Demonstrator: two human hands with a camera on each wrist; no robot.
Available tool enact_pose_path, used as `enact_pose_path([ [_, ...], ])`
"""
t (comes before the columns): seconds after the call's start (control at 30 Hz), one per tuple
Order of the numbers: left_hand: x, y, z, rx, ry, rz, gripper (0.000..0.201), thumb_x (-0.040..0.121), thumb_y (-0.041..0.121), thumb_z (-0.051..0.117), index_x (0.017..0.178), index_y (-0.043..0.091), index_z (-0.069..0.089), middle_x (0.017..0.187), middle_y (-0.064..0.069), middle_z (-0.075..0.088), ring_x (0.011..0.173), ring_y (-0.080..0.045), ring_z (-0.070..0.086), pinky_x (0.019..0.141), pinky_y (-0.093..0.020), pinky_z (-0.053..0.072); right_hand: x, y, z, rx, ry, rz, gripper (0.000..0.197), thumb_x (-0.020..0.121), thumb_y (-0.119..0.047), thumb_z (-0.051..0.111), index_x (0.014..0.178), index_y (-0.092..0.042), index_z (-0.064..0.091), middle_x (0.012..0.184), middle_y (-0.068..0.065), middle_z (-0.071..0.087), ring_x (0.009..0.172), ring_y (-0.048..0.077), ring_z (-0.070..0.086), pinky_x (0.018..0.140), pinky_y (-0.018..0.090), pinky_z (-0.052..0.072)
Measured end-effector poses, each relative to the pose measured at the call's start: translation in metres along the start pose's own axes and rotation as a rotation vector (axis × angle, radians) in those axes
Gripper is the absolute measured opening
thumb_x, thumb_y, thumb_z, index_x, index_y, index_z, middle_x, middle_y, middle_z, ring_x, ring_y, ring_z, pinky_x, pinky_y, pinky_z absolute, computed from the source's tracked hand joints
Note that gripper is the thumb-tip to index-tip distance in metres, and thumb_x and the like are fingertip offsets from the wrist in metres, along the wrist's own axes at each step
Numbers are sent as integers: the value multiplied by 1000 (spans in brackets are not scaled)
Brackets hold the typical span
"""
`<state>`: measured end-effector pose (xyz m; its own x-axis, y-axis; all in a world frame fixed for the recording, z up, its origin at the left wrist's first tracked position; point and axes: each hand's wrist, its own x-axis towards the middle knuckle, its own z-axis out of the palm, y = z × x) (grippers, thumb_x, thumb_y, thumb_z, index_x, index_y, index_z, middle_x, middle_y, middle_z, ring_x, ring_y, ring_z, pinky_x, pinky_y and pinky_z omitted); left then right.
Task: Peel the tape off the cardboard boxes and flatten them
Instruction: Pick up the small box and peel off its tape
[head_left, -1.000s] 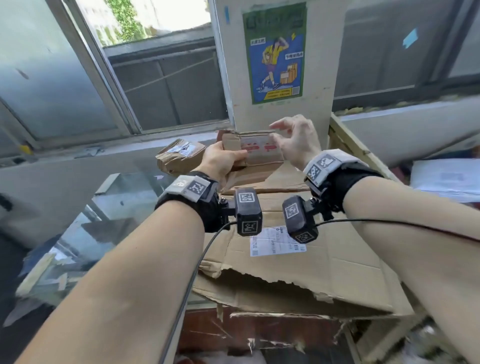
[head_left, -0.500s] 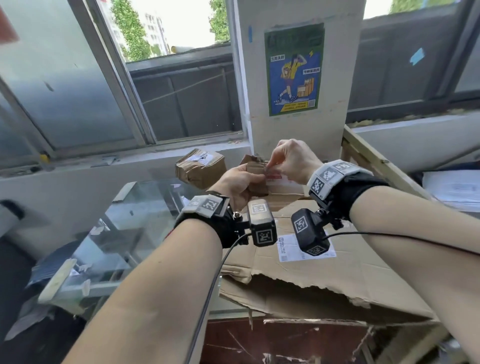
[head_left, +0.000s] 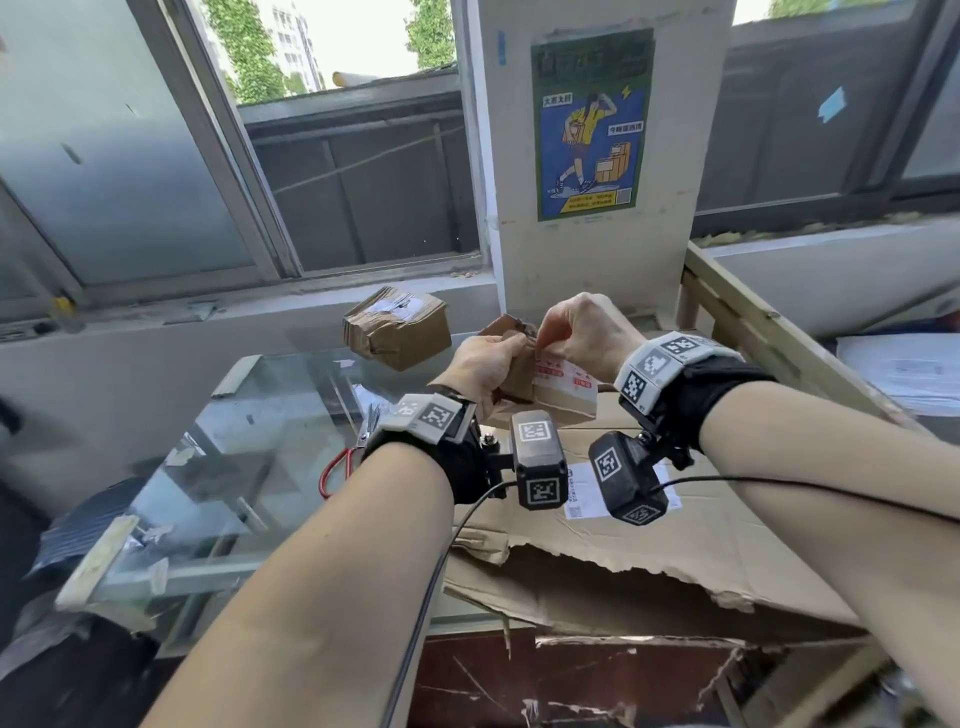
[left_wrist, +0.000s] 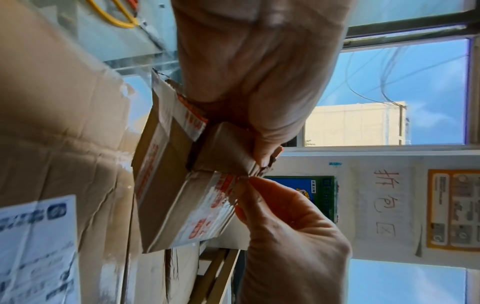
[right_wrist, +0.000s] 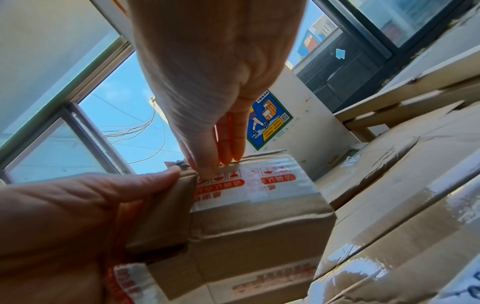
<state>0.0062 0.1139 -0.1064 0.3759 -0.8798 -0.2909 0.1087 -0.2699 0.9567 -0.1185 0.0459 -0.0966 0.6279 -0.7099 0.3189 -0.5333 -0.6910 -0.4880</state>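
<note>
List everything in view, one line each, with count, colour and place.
small box: one, brown with white-and-red tape, held up between both hands
second box: one, brown, crumpled, at the glass table's far edge
flat cardboard: brown sheets under the hands
label: one, white, on the flat cardboard
scissors: one pair, red handles, on the glass table
poster: one, green and blue, on the pillar
left hand: grips the small box's flap
right hand: pinches at the tape
</note>
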Motion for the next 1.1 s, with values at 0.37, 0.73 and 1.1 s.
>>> enact_pose_path([
  [0.37, 8, 11, -4, 146, 85, 40, 17, 93, 23, 62, 85, 9, 67, 109, -21, 68, 98, -37, 68, 86, -54, 55, 3, -1, 0, 2, 14, -22, 11, 81, -6, 70, 87, -11, 78, 88, 7, 74, 79, 18, 66, 80, 30, 55],
  [0.73, -1, 13, -4, 215, 44, -3, 27, 94, 23, 61, 109, 1, 65, 106, -19, 69, 90, -29, 69, 81, -42, 58, 3, -7, -9, -115, -223, -106, 12, 85, -3, 62, 92, -5, 72, 97, 10, 68, 83, 17, 60, 72, 19, 45],
  [1.1, -3, 17, -13, 132, 85, 5, 19, 90, 21, 67, 91, 2, 67, 105, -25, 69, 86, -33, 64, 92, -52, 50, -2, -1, -3, 39, 9, -180, 11, 82, -8, 72, 91, -6, 77, 88, 8, 66, 76, 21, 62, 75, 30, 53],
])
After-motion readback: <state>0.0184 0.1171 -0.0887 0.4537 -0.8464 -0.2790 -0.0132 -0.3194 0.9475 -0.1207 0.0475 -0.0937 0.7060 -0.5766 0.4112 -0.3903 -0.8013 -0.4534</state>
